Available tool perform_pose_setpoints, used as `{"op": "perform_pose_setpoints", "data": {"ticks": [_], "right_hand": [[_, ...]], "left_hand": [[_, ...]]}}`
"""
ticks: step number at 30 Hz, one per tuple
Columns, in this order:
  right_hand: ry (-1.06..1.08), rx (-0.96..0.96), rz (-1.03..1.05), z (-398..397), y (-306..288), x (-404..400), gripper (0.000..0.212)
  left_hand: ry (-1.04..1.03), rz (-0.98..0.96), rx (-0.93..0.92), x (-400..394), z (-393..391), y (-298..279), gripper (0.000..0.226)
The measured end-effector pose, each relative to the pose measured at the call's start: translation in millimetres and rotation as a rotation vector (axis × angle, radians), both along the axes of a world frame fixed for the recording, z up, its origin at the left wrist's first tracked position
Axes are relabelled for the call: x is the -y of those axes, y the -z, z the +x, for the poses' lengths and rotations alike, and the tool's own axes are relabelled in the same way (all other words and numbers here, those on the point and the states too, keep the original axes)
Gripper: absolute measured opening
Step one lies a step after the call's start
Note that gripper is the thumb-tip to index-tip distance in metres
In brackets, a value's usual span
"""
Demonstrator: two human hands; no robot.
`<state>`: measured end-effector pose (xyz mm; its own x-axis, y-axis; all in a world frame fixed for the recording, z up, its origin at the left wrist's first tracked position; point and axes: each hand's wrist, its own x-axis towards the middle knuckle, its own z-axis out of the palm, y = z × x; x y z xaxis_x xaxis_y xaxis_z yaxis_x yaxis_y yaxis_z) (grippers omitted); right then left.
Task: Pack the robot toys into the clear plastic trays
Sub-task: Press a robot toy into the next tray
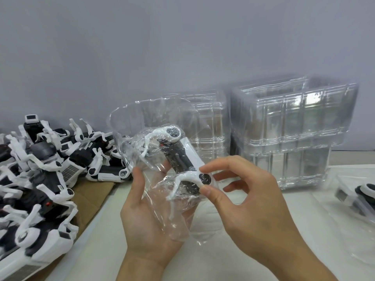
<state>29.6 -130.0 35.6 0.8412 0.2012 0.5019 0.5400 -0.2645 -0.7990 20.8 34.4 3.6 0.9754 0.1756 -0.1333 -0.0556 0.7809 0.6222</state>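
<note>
A black-and-white robot toy (182, 157) lies inside a clear plastic tray (129, 126) that I hold up over the table's middle. My left hand (148, 216) cups the tray from below, thumb along its left side. My right hand (241, 191) pinches the toy's near white leg joint between thumb and forefinger. The toy's far legs point up and left inside the tray.
A heap of several loose robot toys (40, 169) covers brown cardboard (89, 195) on the left. Stacks of empty clear trays (288, 126) stand at the back right. Another tray with a toy in it (363, 195) lies at the right edge.
</note>
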Motion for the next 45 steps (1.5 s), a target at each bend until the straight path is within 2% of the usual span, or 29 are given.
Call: {"op": "perform_pose_setpoints", "data": {"ticks": [1,2,4,6,9,12,14,17,20,26,30,34,36,37,39,41,43,45], "right_hand": [[-0.001,0.002,-0.002,0,-1,0,0.028],[-0.004,0.006,-0.005,-1,-1,1,0.023],[0.002,0.009,-0.001,-1,-4,1,0.009],[0.030,0.029,0.007,-1,-7,2,0.001],[0.093,0.085,0.017,0,-12,2,0.008],[0.115,0.131,0.020,-2,-15,2,0.035],[0.119,0.162,0.022,-4,-17,0,0.044],[0.139,0.201,0.042,-5,-18,-2,0.040],[0.172,0.224,0.047,-4,-18,-3,0.037],[0.194,0.277,0.034,-5,-17,-5,0.034],[0.236,0.336,0.013,-5,-21,-6,0.027],[0.267,0.361,0.021,-6,-26,-3,0.016],[0.263,0.346,0.040,-7,-27,-2,0.015],[0.259,0.340,0.043,-7,-28,-2,0.018],[0.262,0.337,0.028,-6,-27,-1,0.024],[0.272,0.335,0.004,-5,-26,0,0.026],[0.273,0.331,-0.009,-4,-26,1,0.027],[0.270,0.324,-0.007,-4,-25,1,0.026]], "left_hand": [[-0.054,0.063,-0.010,1,-1,0,0.112],[-0.073,0.148,0.041,2,-3,1,0.108],[0.044,0.073,0.052,6,-1,-1,0.076],[0.202,-0.008,0.123,12,-4,-6,0.060],[0.269,-0.050,0.180,15,-6,-11,0.064],[0.302,-0.020,0.183,15,-7,-11,0.067],[0.304,0.005,0.179,14,-8,-10,0.065],[0.324,0.039,0.213,13,-7,-11,0.058],[0.306,0.097,0.226,13,-7,-12,0.066],[0.316,0.053,0.228,10,-7,-8,0.064],[0.245,0.114,0.196,9,-8,-8,0.072],[0.273,0.069,0.182,11,-9,-7,0.074],[0.341,0.017,0.247,17,-13,-18,0.068],[0.233,0.062,0.197,10,-12,-22,0.067],[0.303,-0.128,0.261,7,-13,-16,0.066],[0.404,-0.226,0.307,5,-8,-10,0.064],[0.394,-0.219,0.303,4,-6,-5,0.063],[0.321,-0.142,0.210,5,-9,-3,0.062]]}}
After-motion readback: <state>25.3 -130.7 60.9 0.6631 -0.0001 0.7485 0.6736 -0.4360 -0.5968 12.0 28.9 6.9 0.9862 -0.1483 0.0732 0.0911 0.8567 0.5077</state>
